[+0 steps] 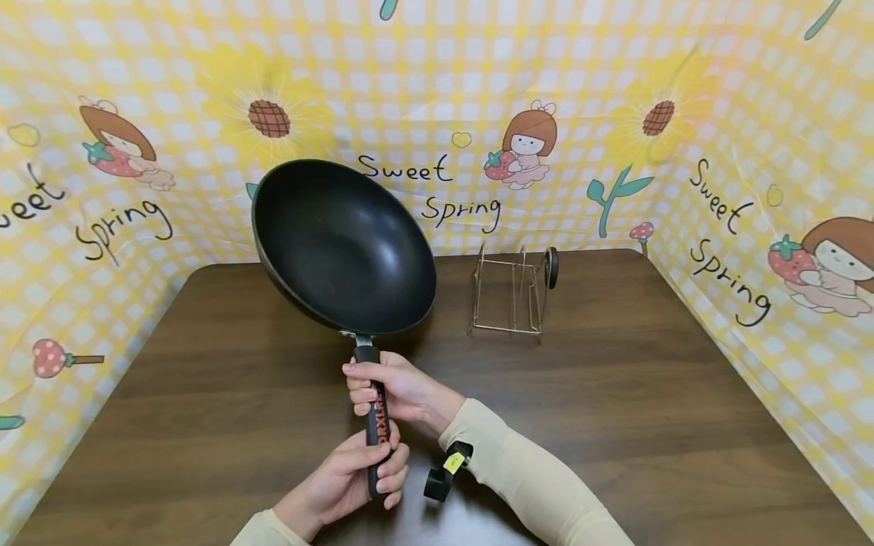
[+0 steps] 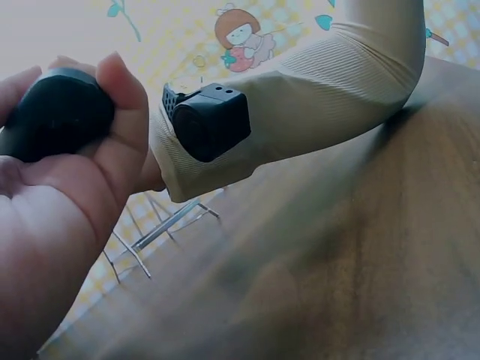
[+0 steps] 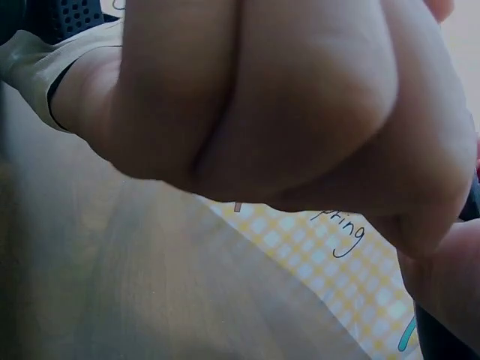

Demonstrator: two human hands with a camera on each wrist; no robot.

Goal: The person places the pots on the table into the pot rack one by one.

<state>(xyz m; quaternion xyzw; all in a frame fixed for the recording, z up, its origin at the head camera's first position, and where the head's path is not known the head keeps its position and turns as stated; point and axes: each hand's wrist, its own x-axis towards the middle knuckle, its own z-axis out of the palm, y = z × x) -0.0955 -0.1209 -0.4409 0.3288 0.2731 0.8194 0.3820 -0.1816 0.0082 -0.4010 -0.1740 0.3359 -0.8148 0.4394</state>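
Observation:
A black wok [image 1: 341, 243] is held up over the table, tilted so that its dark inside faces the head camera. Its black handle [image 1: 372, 485], marked with red lettering, points down toward the person. My right hand [image 1: 389, 387] grips the upper handle, close under the metal joint. Lower down, my left hand [image 1: 351, 470] curls its fingers and thumb round the handle's end. The left wrist view shows the rounded handle end [image 2: 64, 112] inside that palm. Knuckles of the right hand [image 3: 300, 105] fill much of the right wrist view, hiding most of the handle.
A wire rack [image 1: 508, 296] with a black disc [image 1: 551, 268] at its right side stands at the back of the brown wooden table [image 1: 614, 394]. Yellow checked cloth [image 1: 580, 45] walls in the back and sides. A black wrist camera [image 1: 440, 481] hangs under the right sleeve.

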